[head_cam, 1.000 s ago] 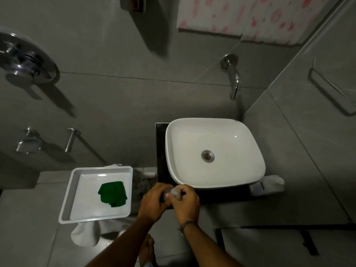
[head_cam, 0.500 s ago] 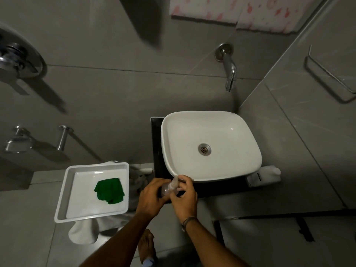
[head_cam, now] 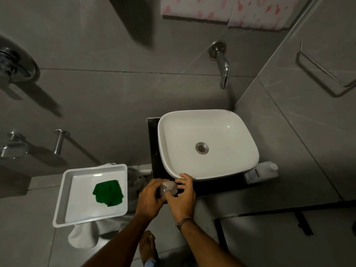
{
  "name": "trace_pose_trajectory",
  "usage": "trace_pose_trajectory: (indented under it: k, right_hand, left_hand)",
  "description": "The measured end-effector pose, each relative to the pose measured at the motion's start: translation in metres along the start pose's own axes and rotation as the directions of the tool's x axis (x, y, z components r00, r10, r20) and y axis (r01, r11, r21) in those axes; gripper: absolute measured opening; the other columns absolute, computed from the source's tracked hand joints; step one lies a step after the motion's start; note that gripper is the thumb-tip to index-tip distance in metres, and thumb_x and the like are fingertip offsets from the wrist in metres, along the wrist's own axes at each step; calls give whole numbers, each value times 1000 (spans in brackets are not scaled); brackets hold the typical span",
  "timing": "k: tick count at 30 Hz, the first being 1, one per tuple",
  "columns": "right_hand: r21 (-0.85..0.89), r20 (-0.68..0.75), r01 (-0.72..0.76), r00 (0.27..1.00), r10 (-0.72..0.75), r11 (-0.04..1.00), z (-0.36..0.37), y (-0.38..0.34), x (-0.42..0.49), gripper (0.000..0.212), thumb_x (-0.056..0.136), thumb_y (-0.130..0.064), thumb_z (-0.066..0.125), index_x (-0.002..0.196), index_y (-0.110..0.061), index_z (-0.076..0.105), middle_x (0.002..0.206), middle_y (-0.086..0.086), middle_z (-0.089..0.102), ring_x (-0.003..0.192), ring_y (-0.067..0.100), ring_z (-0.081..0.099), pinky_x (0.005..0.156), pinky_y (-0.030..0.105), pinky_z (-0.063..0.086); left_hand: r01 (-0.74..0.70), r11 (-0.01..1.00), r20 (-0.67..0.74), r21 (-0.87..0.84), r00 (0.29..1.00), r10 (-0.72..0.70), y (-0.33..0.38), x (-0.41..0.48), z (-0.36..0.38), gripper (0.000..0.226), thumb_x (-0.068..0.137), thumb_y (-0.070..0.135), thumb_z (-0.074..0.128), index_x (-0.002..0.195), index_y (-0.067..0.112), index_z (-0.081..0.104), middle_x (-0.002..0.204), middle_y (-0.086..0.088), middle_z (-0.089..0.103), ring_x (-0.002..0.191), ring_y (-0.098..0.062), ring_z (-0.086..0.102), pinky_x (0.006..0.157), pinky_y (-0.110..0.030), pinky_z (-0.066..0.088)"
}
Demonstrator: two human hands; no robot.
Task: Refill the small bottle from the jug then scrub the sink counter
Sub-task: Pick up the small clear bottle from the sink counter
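Observation:
A small clear bottle (head_cam: 169,188) is held between both hands, just in front of the white basin's (head_cam: 208,170) near rim, over the dark counter (head_cam: 154,151). My left hand (head_cam: 150,199) wraps its left side. My right hand (head_cam: 182,197) closes on its right side and top; whether it holds a cap is hidden. A white jug (head_cam: 264,171) lies on its side on the counter, right of the basin. A green scrub cloth (head_cam: 108,192) sits in a white tray (head_cam: 61,201) to the left.
A wall tap (head_cam: 223,70) hangs above the basin. The tray rests on a white toilet (head_cam: 82,237). Grey tiled walls close in on the right, with a towel rail (head_cam: 323,70). My bare foot (head_cam: 147,245) stands on the floor below.
The view has shifted a little. The bottle has turned between my hands and now stands more upright, its round end facing the camera. Both hands stay on it.

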State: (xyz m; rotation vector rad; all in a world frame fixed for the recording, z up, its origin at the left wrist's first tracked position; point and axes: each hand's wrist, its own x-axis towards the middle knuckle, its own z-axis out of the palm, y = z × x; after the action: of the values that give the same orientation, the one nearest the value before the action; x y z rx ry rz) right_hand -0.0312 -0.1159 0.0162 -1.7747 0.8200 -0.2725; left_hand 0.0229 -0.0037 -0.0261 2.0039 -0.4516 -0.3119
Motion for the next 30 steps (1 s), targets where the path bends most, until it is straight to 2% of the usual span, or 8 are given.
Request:
trace_pose_trajectory:
  k: [3,7,11,15,18,23,27,30]
  right_hand:
    - [6,0,7,1000,-7,1000,6,1,1,70,78,-9,83,109,-61,50,114,-9,69,106,10,68,83,30,64]
    - [49,61,8,998,-11,999,4,6,0,82,79,6,75,118,-62,51,127,-10,66,121,12,63,96,37,60]
    - [19,-25,11,1000,-10,1000,8,4,0,80,75,-12,86,114,-67,44,117,-15,64,110,6,65,84,23,63]
    - [69,-22,-21,999,23,997,6,1,1,70,82,-2,79,112,-59,51,120,-3,67,107,17,69,84,41,65]
    - [204,-43,-15,999,25,979,-7,0,-3,63,80,7,79,118,-40,61,119,-2,73,108,17,72,86,38,64]
    - [489,-192,-32,971,143,872,-41,-9,3,48,71,16,83,107,-12,69,105,8,80,99,19,77,84,31,63]
    - [639,-274,-40,921,276,768,-72,-3,12,29,73,12,82,82,-15,74,95,5,78,87,17,74,88,33,62]
    - [764,-235,-122,861,450,633,-87,13,15,27,78,10,79,87,-15,78,94,6,77,83,13,76,79,27,63]
  left_hand:
    - [7,1000,-1,1,1000,-7,-1,-1,0,46,80,8,87,124,18,74,120,4,71,108,-12,68,93,-28,58]
    - [3,1000,16,-1,1000,-3,-3,-1,1,48,80,15,87,126,21,73,120,9,68,108,-6,65,92,-12,49]
    - [2,1000,22,-1,1000,-2,-5,0,2,43,84,16,83,125,22,73,119,9,69,108,-7,67,91,-9,48]
    - [11,1000,27,4,1000,-11,-7,1,3,45,83,19,87,125,24,73,120,11,69,107,-4,66,91,-3,43]
    - [13,1000,26,3,1000,-13,-8,1,3,48,80,29,89,125,27,72,120,15,68,108,-1,64,91,-2,42]
    - [28,999,21,29,999,-29,-10,2,3,52,77,38,91,124,27,72,118,21,64,103,13,60,89,2,40]
    - [42,999,11,30,999,-43,-14,2,7,55,74,28,95,124,30,71,118,25,62,110,23,56,91,2,41]
    - [40,999,-8,33,999,-40,-17,1,10,58,72,14,95,123,28,71,121,17,66,111,20,57,97,-10,46]
